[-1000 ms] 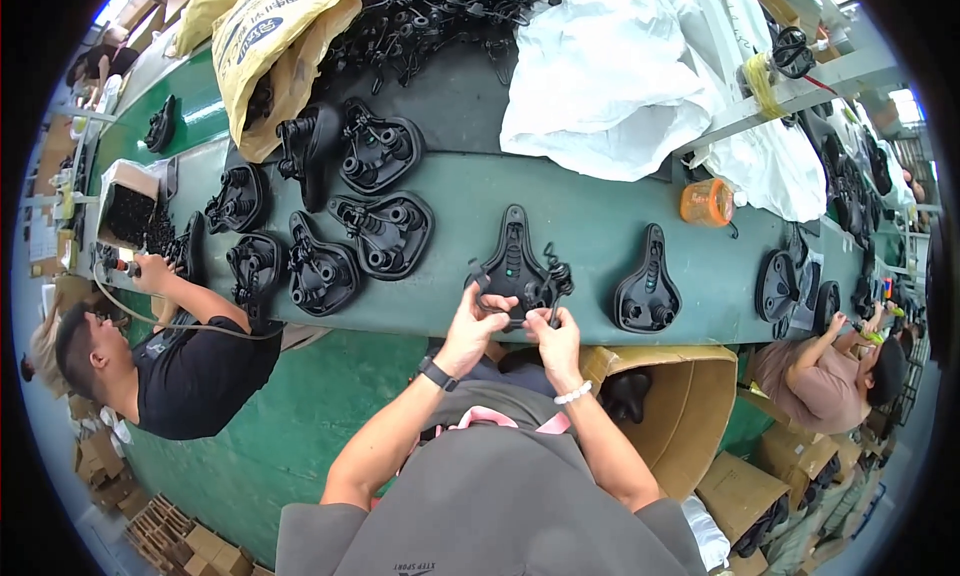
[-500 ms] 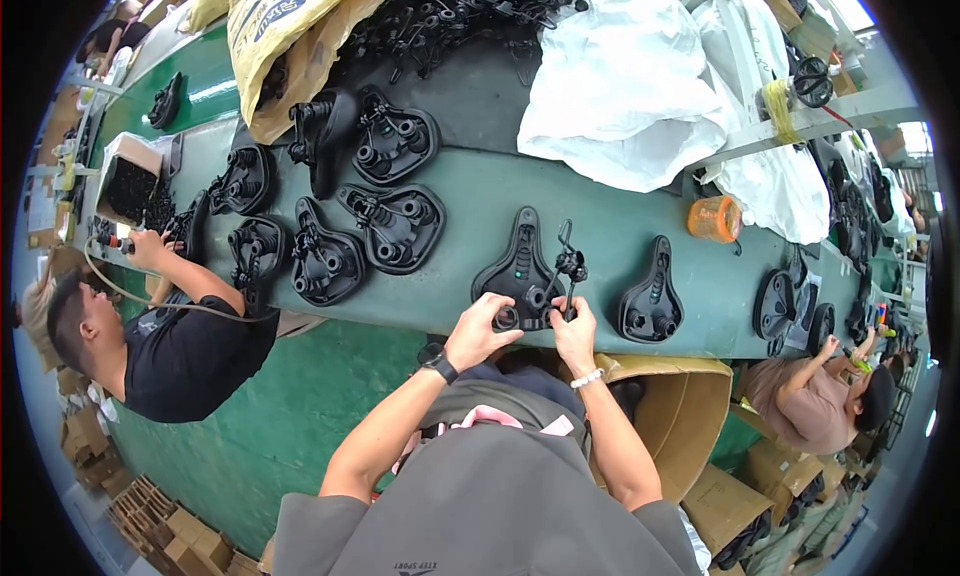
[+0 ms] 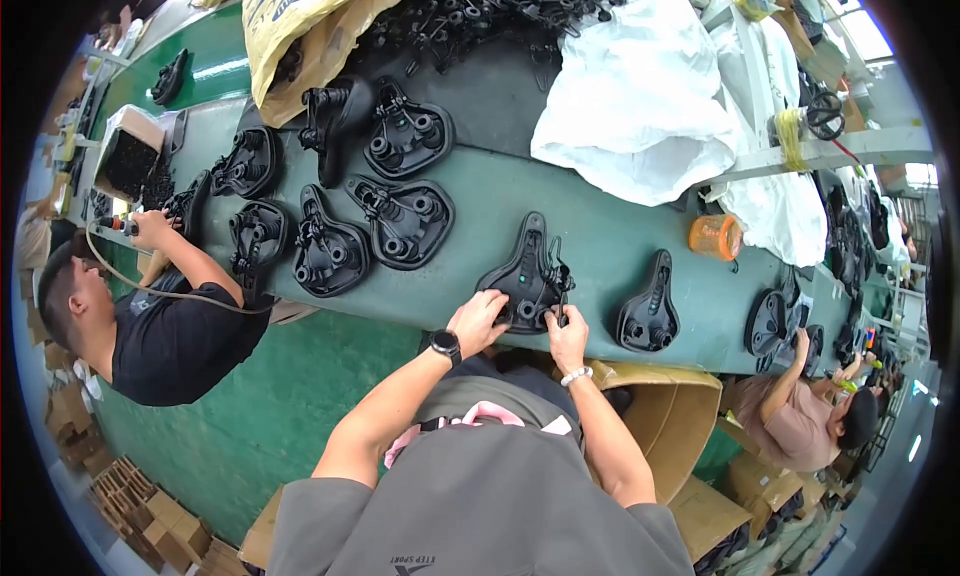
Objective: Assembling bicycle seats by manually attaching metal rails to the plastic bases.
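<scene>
An upturned black bicycle saddle (image 3: 522, 274) lies at the table's near edge, its narrow nose pointing away from me. My left hand (image 3: 478, 322) is closed at its rear left corner, and the fingers cover the round fitting there. With my right hand (image 3: 568, 338) I pinch the near end of a black metal saddle rail frame (image 3: 559, 272), which stands along the saddle's right side. Whether the frame is seated in the saddle I cannot tell. To the right, apart from both hands, rests another upturned saddle (image 3: 650, 311).
Several upturned saddles with rail frames (image 3: 400, 221) lie to the left. A black heap of metal parts (image 3: 480, 16), a yellow sack (image 3: 290, 36) and a white sack (image 3: 630, 106) fill the back. An orange jar (image 3: 715, 236) stands right; a co-worker (image 3: 190, 336) sits left.
The rail frame has gone from standing up above the saddle to lying lower along its right side. My left fingers have moved onto the saddle's rear left corner. The whole view has shifted slightly.
</scene>
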The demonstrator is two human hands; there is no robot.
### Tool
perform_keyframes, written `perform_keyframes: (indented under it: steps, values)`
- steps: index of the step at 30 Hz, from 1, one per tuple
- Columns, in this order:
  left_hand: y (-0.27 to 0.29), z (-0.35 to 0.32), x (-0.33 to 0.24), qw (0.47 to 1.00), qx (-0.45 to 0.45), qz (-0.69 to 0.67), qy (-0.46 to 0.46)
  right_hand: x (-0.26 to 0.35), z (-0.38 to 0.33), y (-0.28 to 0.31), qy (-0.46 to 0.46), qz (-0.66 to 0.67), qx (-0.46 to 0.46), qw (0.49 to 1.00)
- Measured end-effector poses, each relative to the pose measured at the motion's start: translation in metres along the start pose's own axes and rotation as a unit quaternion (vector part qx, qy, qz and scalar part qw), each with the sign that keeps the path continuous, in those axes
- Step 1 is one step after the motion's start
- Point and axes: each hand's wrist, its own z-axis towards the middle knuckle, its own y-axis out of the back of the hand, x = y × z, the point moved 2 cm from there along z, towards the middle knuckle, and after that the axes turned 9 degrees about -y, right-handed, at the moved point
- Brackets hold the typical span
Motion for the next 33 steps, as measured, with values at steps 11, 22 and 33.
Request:
perform_keyframes:
  steps: [11, 22, 33]
  values:
    - [0.001, 0.007, 0.005, 1.000, 0.002, 0.000, 0.007, 0.078, 0.017, 0.032, 0.003, -0.064, 0.053, 0.997]
    - [-0.017, 0.007, 0.024, 0.998, -0.054, -0.025, 0.022, 0.068, 0.032, -0.006, 0.305, -0.258, -0.044, 0.916]
    - [-0.025, 0.060, -0.005, 0.943, -0.020, -0.023, 0.333, 0.024, 0.058, -0.028, -0.021, -0.127, 0.139, 0.982]
